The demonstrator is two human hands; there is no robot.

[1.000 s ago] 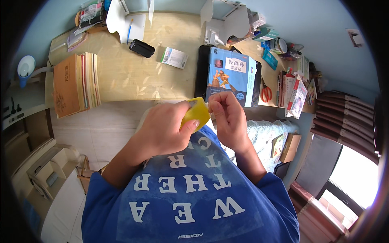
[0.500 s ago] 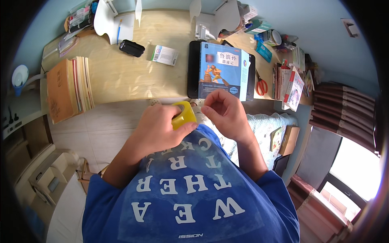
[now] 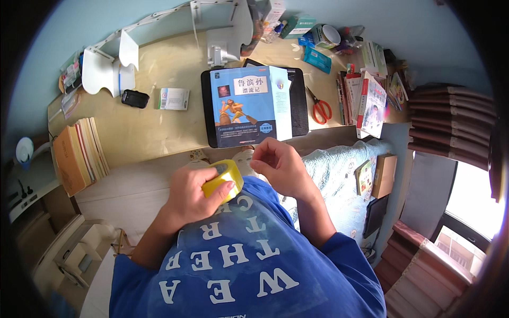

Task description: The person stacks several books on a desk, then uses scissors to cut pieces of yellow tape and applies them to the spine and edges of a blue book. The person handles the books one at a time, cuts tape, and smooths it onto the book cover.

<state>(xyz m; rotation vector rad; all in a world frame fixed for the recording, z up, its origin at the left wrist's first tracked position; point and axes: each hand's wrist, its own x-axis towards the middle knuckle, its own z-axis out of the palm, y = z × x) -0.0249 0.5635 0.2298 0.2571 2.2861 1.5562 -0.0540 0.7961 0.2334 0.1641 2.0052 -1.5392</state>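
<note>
In front of my shirt, my left hand (image 3: 186,197) is closed around a roll of yellow tape (image 3: 231,179), with its fingers reaching into the ring and the thumb on the near side. My right hand (image 3: 285,168) is just to the right, apart from the roll, its thumb and fingertips curled together. Whatever those fingers pinch, if anything, is too small to make out. Beyond both hands, a blue illustrated book (image 3: 244,108) lies on a black flat case (image 3: 299,100) at the desk's front edge.
Orange-handled scissors (image 3: 321,112) lie right of the case. To its left are a small white box (image 3: 173,99) and a black oblong object (image 3: 135,98). Upright books (image 3: 79,153) stand at the desk's left end, and more books (image 3: 368,106) at the right. White stands (image 3: 101,74) line the back.
The view has shifted, so the desk things appear farther left and the book lower. My left hand still grips the tape roll, which now shows more of its ring. My right hand stays curled.
</note>
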